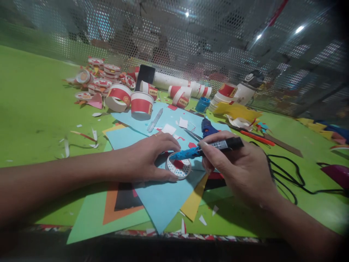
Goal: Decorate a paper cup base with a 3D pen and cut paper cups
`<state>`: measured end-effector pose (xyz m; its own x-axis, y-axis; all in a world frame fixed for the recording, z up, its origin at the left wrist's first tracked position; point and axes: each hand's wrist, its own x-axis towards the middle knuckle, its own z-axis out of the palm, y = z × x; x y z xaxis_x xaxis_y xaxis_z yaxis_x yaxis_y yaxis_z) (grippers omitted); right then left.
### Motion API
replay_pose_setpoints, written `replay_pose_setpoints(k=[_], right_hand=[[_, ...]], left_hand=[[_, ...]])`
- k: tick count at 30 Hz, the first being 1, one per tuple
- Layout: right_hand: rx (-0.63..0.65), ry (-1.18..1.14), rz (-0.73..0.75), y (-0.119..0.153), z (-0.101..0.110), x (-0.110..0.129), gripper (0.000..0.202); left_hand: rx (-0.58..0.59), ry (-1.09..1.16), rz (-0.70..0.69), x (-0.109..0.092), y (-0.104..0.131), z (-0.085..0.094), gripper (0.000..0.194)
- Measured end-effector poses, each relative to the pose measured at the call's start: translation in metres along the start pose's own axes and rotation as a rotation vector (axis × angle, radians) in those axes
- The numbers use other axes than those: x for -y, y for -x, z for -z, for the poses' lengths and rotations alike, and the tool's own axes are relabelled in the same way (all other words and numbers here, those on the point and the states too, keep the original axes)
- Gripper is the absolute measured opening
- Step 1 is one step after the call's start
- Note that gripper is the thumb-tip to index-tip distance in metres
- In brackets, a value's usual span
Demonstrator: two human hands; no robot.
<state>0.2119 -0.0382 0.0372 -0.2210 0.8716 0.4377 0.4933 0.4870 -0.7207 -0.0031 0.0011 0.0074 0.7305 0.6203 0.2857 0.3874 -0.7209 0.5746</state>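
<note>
My left hand (158,160) grips a small round white paper disc (170,170) by its edge, thumb at the near side and fingers at the far side. A red patch marks the disc's middle, with blue dots around it. In my right hand (234,163) is a black marker (222,145) whose front part is coated in blue. Its blue tip meets or hovers just over the disc's far left part; I cannot tell which. A thin silver pointed tool (192,135) shows beside my right fingers. Light blue paper sheets (163,203) lie under both hands.
Red-and-white paper cups (141,103) and decorated discs (102,83) stand behind. A blue paint jar (202,104), a dark blue glue gun (208,127), a clear pen-like tube (155,120) and an orange-handled cutter (257,138) lie around. A black cord (294,171) loops at right.
</note>
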Motion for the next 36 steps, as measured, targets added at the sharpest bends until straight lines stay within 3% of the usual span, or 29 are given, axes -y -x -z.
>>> replay_pose_setpoints(k=[24,36], right_hand=[[-0.021,0.074,0.027,-0.0021,-0.0004,-0.0015,0.018],[0.073,-0.027,0.026,-0.0023,0.0003,0.0022,0.006]], left_hand=[[-0.004,-0.028,-0.016,0.0021,-0.0006,-0.0010,0.043],[0.018,-0.032,0.032,0.0001,-0.0010,-0.0002,0.048]])
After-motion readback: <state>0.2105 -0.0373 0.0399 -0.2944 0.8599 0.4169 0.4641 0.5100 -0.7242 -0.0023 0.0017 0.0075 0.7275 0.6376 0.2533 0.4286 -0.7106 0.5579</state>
